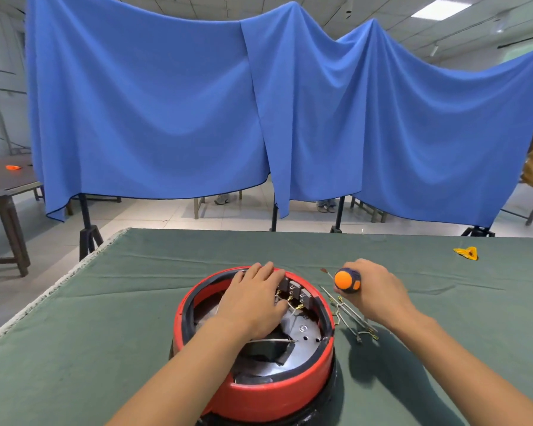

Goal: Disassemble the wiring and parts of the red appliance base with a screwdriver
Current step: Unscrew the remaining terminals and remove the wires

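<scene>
Blue curtain [154,112] hangs on stands across the whole far side of the room, behind my desk [136,302], which is covered in dark green cloth. A second, bare wooden table [3,192] stands well off to my left with a small orange item on it, too small to identify.

Red appliance base [259,392] sits on the desk directly in front of me, near the front edge, open side up. Inside: a silver metal plate [305,333], black parts, and along the far inner wall a row of grey terminal blocks [294,290] with brass connectors.

My left hand [253,299] lies palm down inside the base, fingers spread fairly flat, fingertips on the far rim, thumb beside the terminal blocks. I cannot tell whether it pinches anything underneath.

My right hand [379,293] is just right of the base, above the desk, fingers wrapped around the screwdriver [346,280]. Its orange-and-dark-blue handle butt faces me; the shaft is hidden from view.

A bundle of loose wires [351,318] with brass ends lies on the cloth between the base and my right hand, just beside the rim.

A small yellow triangular object [467,253] lies well apart, toward the far right of the desk.
</scene>
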Available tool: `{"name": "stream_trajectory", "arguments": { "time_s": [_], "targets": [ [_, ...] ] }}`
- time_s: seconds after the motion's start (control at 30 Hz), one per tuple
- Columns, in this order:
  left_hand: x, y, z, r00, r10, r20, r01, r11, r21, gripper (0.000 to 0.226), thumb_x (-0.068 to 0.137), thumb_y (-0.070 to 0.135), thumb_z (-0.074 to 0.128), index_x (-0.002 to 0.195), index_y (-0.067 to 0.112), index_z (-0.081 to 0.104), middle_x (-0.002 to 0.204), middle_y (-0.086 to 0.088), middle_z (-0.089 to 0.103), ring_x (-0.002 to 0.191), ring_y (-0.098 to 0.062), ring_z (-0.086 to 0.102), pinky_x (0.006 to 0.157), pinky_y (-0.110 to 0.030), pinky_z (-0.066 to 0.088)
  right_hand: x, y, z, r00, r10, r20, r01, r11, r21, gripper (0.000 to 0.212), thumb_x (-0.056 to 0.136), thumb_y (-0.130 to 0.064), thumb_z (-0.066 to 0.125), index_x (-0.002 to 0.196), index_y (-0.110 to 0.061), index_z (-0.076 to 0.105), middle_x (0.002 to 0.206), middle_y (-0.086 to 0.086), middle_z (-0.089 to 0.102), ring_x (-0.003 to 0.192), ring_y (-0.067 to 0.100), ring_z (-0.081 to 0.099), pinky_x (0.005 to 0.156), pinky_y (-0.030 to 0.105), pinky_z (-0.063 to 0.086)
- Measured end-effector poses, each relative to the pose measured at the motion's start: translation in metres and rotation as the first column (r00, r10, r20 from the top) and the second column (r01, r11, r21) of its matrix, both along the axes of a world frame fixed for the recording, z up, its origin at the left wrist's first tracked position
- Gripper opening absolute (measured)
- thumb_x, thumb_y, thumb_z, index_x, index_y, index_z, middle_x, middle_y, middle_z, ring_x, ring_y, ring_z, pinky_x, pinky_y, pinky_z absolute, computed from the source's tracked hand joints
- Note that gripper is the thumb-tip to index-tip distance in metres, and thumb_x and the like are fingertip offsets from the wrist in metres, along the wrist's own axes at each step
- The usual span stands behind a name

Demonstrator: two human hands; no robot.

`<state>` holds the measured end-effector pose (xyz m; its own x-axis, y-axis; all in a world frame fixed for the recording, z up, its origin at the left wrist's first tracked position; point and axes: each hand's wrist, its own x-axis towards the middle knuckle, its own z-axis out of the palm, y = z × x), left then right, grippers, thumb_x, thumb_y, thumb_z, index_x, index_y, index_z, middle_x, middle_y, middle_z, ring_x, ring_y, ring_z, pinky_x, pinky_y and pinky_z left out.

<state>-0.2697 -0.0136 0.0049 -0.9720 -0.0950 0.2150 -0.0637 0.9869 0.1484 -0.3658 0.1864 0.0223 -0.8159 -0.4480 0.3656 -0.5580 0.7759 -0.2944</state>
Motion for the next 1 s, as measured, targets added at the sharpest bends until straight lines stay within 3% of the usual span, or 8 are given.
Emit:
{"name": "stream_trajectory", "arguments": {
  "time_s": [0.13, 0.33, 0.47, 0.57, 0.67, 0.73, 0.83, 1.0],
  "targets": [
    [0.000, -0.002, -0.001, 1.000, 0.008, 0.001, -0.008, 1.000, 0.003, 0.053, 0.099, 0.038, 0.034, 0.149, 0.030, 0.019, 0.159, 0.005, 0.013, 0.145, -0.016, 0.007, 0.118, -0.038, 0.008, -0.003, -0.002, -0.015, 1.000, 0.001, 0.014, -0.001, 1.000, 0.027, 0.013, 0.083, -0.024, 0.068, 0.092, -0.030, 0.062, 0.096, -0.009, 0.057, 0.090, 0.021, 0.056, 0.064, 0.028, 0.033],
    [-0.002, 0.003, 0.006, 0.998, 0.060, 0.027, -0.056, 0.990, -0.129, 0.048, 0.101, 0.035, 0.030, 0.148, 0.028, 0.022, 0.155, 0.002, 0.022, 0.141, -0.022, 0.018, 0.113, -0.046, 0.018, 0.003, -0.004, -0.013, 0.996, 0.080, -0.044, -0.090, 0.941, -0.327, 0.015, 0.078, -0.017, 0.077, 0.075, -0.023, 0.064, 0.082, -0.006, 0.065, 0.079, 0.021, 0.060, 0.070, 0.034, 0.048],
    [-0.004, 0.007, 0.012, 0.979, 0.186, 0.081, -0.160, 0.952, -0.260, 0.050, 0.101, 0.032, 0.033, 0.148, 0.021, 0.022, 0.151, -0.008, 0.028, 0.137, -0.031, 0.027, 0.112, -0.053, 0.019, 0.018, -0.013, 0.001, 0.988, 0.103, -0.118, -0.153, 0.801, -0.579, 0.017, 0.077, -0.007, 0.075, 0.069, -0.019, 0.066, 0.070, -0.009, 0.067, 0.067, 0.009, 0.058, 0.065, 0.017, 0.044],
    [-0.005, 0.009, 0.017, 0.935, 0.337, 0.113, -0.280, 0.894, -0.351, 0.053, 0.098, 0.029, 0.038, 0.147, 0.013, 0.023, 0.147, -0.016, 0.034, 0.132, -0.037, 0.034, 0.110, -0.055, 0.019, 0.032, -0.017, 0.012, 0.977, 0.207, -0.058, -0.183, 0.656, -0.732, 0.017, 0.079, -0.008, 0.074, 0.069, -0.020, 0.067, 0.068, -0.006, 0.066, 0.066, 0.019, 0.062, 0.068, 0.037, 0.053],
    [-0.005, 0.008, 0.024, 0.894, 0.436, 0.098, -0.352, 0.823, -0.447, 0.045, 0.094, 0.020, 0.042, 0.137, 0.007, 0.039, 0.137, -0.019, 0.046, 0.126, -0.037, 0.043, 0.108, -0.056, 0.025, 0.047, -0.022, 0.019, 0.952, 0.299, -0.057, -0.211, 0.511, -0.834, 0.012, 0.079, -0.014, 0.072, 0.069, -0.018, 0.067, 0.068, -0.002, 0.067, 0.068, 0.032, 0.066, 0.071, 0.050, 0.055],
    [-0.003, 0.005, 0.026, 0.885, 0.462, 0.063, -0.370, 0.779, -0.506, 0.037, 0.091, 0.016, 0.045, 0.127, 0.011, 0.052, 0.127, -0.015, 0.057, 0.119, -0.034, 0.051, 0.106, -0.057, 0.028, 0.056, -0.026, 0.023, 0.945, 0.321, -0.067, -0.205, 0.417, -0.886, 0.009, 0.076, -0.017, 0.069, 0.072, -0.010, 0.066, 0.063, 0.003, 0.065, 0.061, 0.030, 0.066, 0.065, 0.045, 0.058],
    [0.001, 0.000, 0.023, 0.862, 0.506, 0.006, -0.424, 0.729, -0.537, 0.032, 0.091, 0.016, 0.045, 0.120, 0.010, 0.055, 0.119, -0.015, 0.060, 0.112, -0.035, 0.054, 0.103, -0.055, 0.033, 0.062, -0.031, 0.024, 0.938, 0.338, -0.072, -0.176, 0.289, -0.941, 0.016, 0.071, -0.015, 0.063, 0.070, 0.001, 0.062, 0.065, 0.014, 0.063, 0.048, 0.022, 0.063, 0.050, 0.031, 0.054],
    [0.000, -0.016, 0.019, 0.865, 0.500, -0.044, -0.459, 0.752, -0.474, 0.041, 0.099, 0.042, 0.036, 0.121, 0.012, 0.053, 0.122, -0.015, 0.053, 0.113, -0.034, 0.049, 0.096, -0.049, 0.037, 0.062, -0.038, 0.024, 0.944, 0.323, -0.074, -0.141, 0.188, -0.972, 0.009, 0.068, -0.010, 0.059, 0.061, -0.004, 0.060, 0.060, 0.016, 0.060, 0.041, 0.022, 0.056, 0.043, 0.027, 0.047]
  ]
}}
